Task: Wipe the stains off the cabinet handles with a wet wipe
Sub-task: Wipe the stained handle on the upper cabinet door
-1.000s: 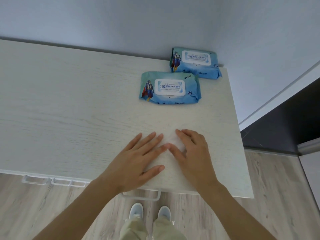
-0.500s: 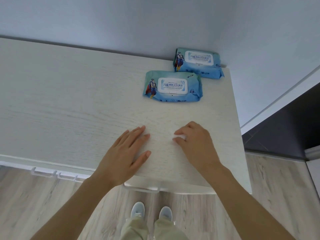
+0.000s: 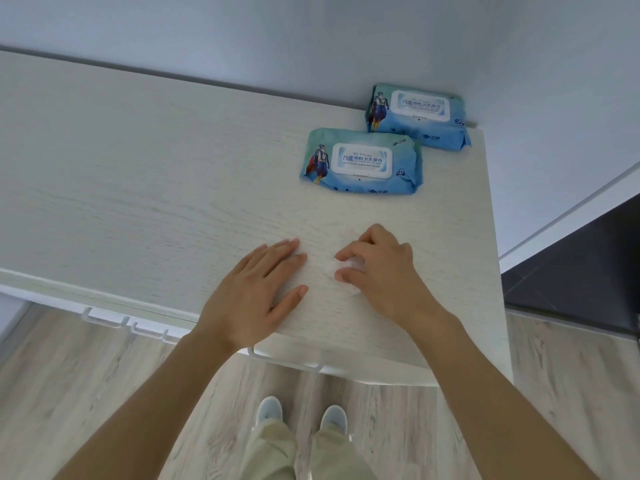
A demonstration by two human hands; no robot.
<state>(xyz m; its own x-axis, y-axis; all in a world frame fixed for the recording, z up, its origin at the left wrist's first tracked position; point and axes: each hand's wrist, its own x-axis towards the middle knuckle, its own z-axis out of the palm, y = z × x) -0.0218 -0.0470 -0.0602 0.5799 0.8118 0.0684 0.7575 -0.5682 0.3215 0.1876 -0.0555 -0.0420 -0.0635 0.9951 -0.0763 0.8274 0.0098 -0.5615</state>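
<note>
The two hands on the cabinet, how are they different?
The left hand lies flat with straight fingers and holds nothing; the right hand curls its fingers round a white wet wipe. Both rest on the cabinet top.

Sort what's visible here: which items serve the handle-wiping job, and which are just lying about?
In use: wet wipe gathered under right hand; cabinet handles; left hand flat on cabinet top.
Lying about: two closed wipe packs.
</note>
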